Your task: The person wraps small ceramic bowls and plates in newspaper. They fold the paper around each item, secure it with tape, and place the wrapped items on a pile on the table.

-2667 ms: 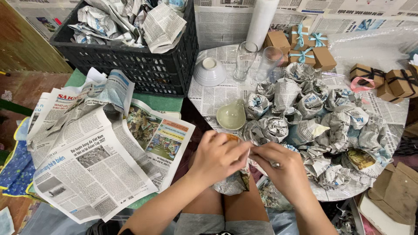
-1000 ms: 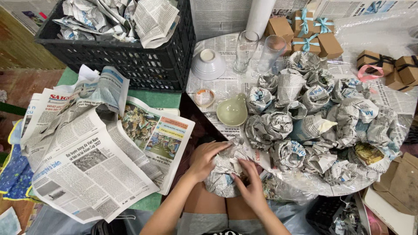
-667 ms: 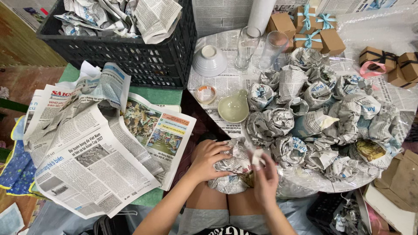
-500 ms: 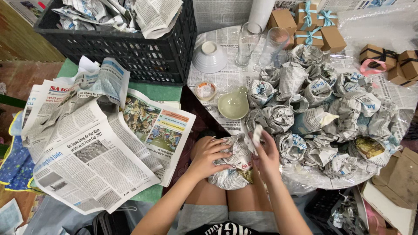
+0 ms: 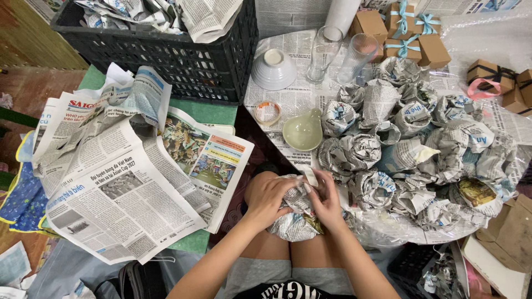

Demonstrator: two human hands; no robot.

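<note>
Both hands clasp one newspaper-wrapped bundle (image 5: 293,221) on the lap: left hand (image 5: 270,196) cupping it steady, right hand (image 5: 327,199) pinching the paper shut. Finished wrapped bundles (image 5: 399,144) crowd the tabletop (image 5: 288,99) just ahead, spare newspaper sheets (image 5: 127,188) lying beside the left knee.

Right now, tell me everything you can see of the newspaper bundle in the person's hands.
The newspaper bundle is a rounded lump of crumpled grey printed newsprint, with a patch of yellowish colour print at its lower right. It rests on the person's bare knees, just short of the table edge. The left hand cups its upper left side; the right hand presses on its top right, pinching a small pale strip that sticks up. What it wraps is hidden.
</note>
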